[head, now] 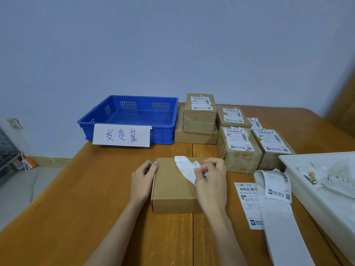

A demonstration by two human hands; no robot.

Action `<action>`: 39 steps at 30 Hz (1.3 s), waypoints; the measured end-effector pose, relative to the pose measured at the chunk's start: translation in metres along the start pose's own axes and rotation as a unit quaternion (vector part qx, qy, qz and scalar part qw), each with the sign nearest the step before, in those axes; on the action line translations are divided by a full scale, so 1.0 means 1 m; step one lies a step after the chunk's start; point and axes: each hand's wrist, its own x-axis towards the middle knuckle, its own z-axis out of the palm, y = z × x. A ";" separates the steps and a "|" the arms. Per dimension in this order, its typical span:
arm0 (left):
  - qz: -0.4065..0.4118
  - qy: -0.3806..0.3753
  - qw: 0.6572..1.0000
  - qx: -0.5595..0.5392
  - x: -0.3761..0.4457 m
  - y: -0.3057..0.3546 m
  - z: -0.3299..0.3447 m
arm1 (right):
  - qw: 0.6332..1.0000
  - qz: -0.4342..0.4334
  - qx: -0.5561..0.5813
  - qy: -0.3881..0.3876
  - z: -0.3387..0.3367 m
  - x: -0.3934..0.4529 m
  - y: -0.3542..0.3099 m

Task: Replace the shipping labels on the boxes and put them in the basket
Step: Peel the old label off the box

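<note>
A flat brown cardboard box (172, 187) lies on the wooden table (76, 208) in front of me. My left hand (143, 181) grips its left edge with curled fingers. My right hand (210, 181) pinches a crumpled white shipping label (185, 166) that is partly peeled up from the box top. The blue plastic basket (130, 120) stands at the back left with nothing in it; a white paper sign hangs on its front. Fresh printed labels (249, 202) lie on the table to the right of the box.
Several labelled cardboard boxes (239, 148) are stacked at the back right beside the basket. A white tray (326, 189) with torn label scraps sits at the right edge. A strip of blank label backing (282, 233) runs toward the front right.
</note>
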 end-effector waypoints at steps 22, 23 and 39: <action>-0.008 0.007 1.000 0.001 0.003 -0.006 0.000 | 0.999 -0.015 -0.031 -0.029 -0.005 -0.002 -0.005; -0.009 0.008 1.000 0.000 0.003 -0.006 0.000 | 0.999 -0.013 -0.029 -0.025 -0.004 -0.001 -0.005; -0.008 0.005 1.000 0.001 0.003 -0.004 0.000 | 0.996 0.060 0.054 0.042 0.002 0.004 -0.003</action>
